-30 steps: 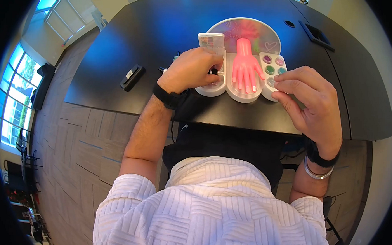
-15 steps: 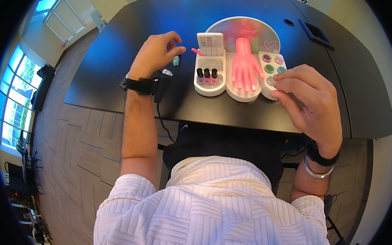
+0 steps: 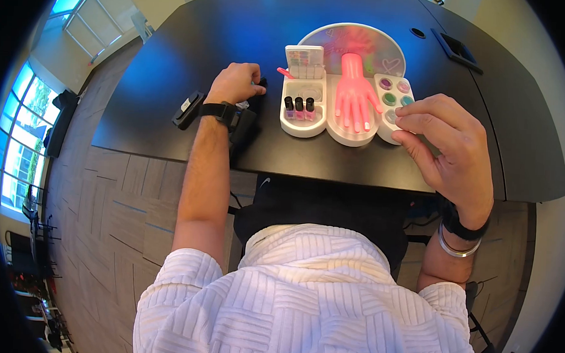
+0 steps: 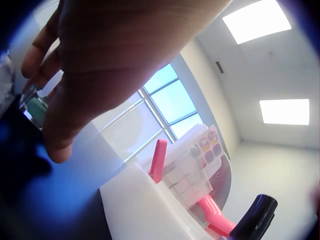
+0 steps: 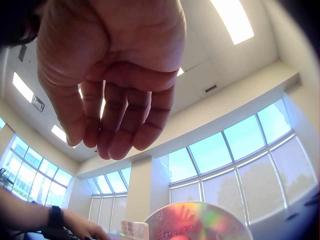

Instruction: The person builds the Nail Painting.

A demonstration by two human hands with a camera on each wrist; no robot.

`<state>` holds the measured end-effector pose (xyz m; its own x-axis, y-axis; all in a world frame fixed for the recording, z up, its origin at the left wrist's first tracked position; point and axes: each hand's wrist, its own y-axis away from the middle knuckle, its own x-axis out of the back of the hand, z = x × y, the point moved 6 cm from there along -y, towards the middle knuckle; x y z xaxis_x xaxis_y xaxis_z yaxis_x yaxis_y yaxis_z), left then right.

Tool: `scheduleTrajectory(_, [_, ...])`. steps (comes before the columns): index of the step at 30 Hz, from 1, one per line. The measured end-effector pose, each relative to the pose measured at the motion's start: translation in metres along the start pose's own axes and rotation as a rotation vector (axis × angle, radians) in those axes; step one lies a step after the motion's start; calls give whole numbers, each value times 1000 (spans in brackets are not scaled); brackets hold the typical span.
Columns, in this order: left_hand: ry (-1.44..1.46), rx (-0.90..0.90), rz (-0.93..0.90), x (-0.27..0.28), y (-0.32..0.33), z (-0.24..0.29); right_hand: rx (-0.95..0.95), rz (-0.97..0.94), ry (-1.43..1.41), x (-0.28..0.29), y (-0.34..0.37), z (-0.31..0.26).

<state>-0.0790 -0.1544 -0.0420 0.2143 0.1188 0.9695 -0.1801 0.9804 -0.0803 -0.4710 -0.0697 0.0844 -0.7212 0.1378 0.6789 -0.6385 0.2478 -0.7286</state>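
Observation:
At the left part of the table, my left hand [image 3: 235, 83] pinches a small nail polish bottle [image 4: 36, 108] with greenish contents between thumb and fingers. A black cap [image 3: 262, 82] shows beside the fingertips in the head view. My right hand [image 3: 448, 143] hovers by the right end of a white toy nail salon [image 3: 303, 130], its fingers [image 5: 116, 125] loosely bent and holding nothing. A pink model hand [image 3: 356, 99] lies in the middle of the salon. Three black-capped polish bottles [image 3: 299, 108] stand in its left compartment; round colour pots [image 3: 389, 99] fill the right side.
A round printed backboard [image 3: 379, 45] rises behind the model hand. On the left section stand a white panel [image 3: 305, 61] and a pink stick [image 3: 285, 73]. A black case [image 3: 188, 111] lies left of my left hand, and a black tray [image 3: 457, 50] is at the back right.
My left hand has left the salon's left compartment, moved left across the table and come down at the loose greenish bottle. Three bottles now show in that compartment. The right hand has stayed put.

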Motion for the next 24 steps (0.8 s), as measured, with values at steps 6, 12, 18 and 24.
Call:
scheduleTrajectory(6, [1, -84, 80, 2, 0, 3, -5, -2, -11, 0, 0, 1])
scheduleTrajectory(12, [227, -206, 216, 53, 28, 36, 2, -9, 5, -1, 0, -1])
scheduleTrajectory(18, [365, -620, 307, 90, 63, 86, 5, -20, 7, -1, 0, -3])
scheduleTrajectory(24, [696, -674, 271, 93, 73, 97, -1, -20, 12, -1, 0, -2])
